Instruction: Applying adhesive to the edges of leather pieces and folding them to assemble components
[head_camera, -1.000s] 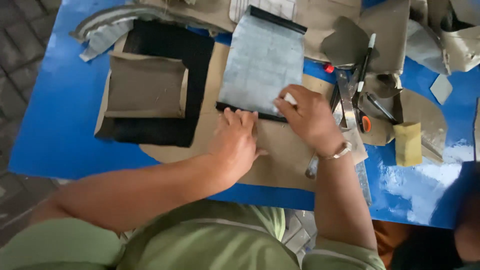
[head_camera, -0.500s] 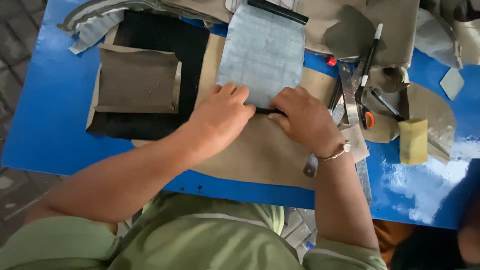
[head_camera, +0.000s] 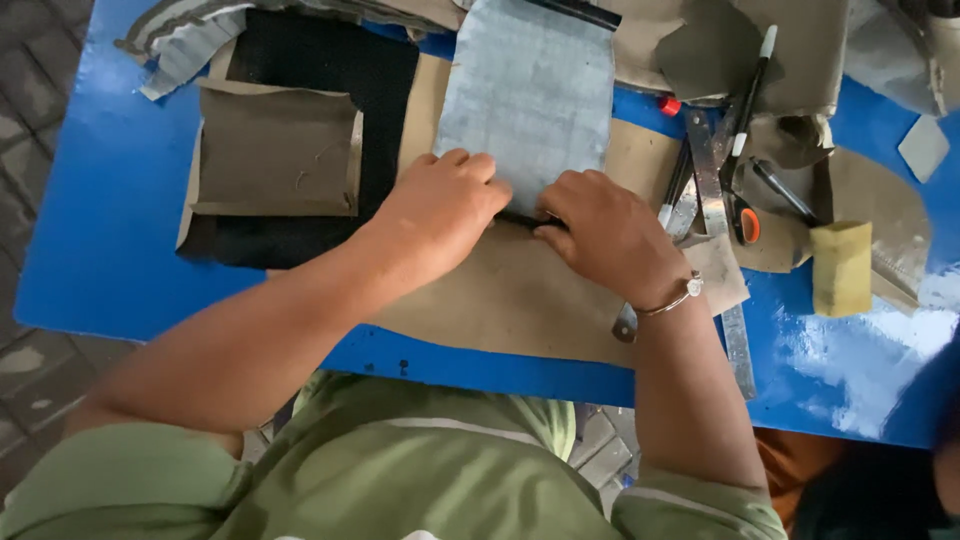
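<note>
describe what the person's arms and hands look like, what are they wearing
Both forearms are bare. The shirt is light green with short sleeves that end near the elbows. The right hand has a thin silver-coloured bracelet at the wrist. The left hand and its wrist show nothing worn, no gloves on either hand.

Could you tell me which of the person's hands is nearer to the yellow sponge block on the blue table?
The right hand is nearer. It presses on the near edge of the grey sheet, with tools between it and the yellow sponge block. The left hand is farther left.
</note>
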